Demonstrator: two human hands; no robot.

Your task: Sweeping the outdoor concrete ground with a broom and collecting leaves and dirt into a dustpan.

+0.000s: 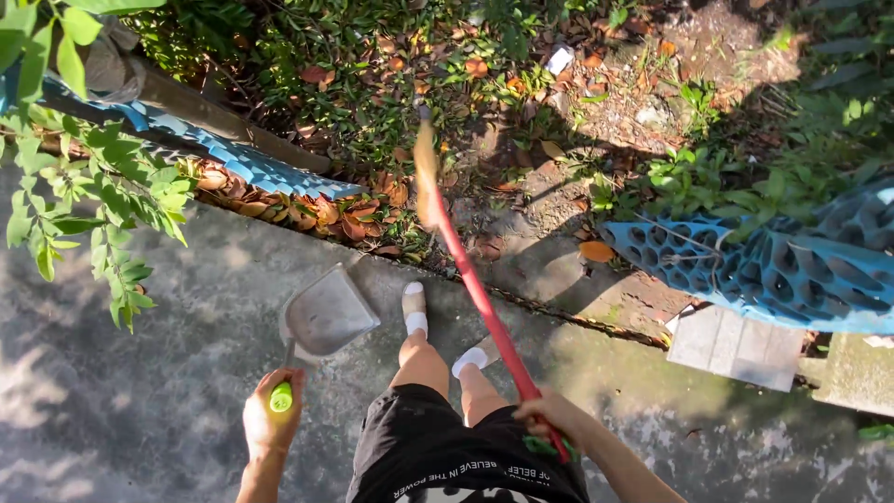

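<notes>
- Two hands show in the head view, each closed round a handle: the left hand is wrapped about the green grip of a dustpan, the right hand is clenched on the red shaft of a broom.
- Dustpan: it lies ahead of the left hand, over the concrete slab, near the slab's far edge. Its long axis runs from the grip up and slightly rightward; the wide open mouth faces the far edge and the leaves heaped along it. I cannot tell whether the pan touches the slab or is held just above it.
- Broom: the shaft runs from the right hand up and to the left, crossing the far edge of the slab. Its far end, blurred and yellowish, points away from the person into the soil and dead leaves beyond the edge, well apart from the hand.
- The broom's shaft passes just right of the person's two feet in white socks, which stand on the slab between dustpan and broom.
- Black shorts fill the bottom middle, between the two hands.
- Blue perforated mesh lies at the right, beyond the slab's edge, and a strip of the same mesh runs along the upper left.
- Green branches hang over the slab's left side.
</notes>
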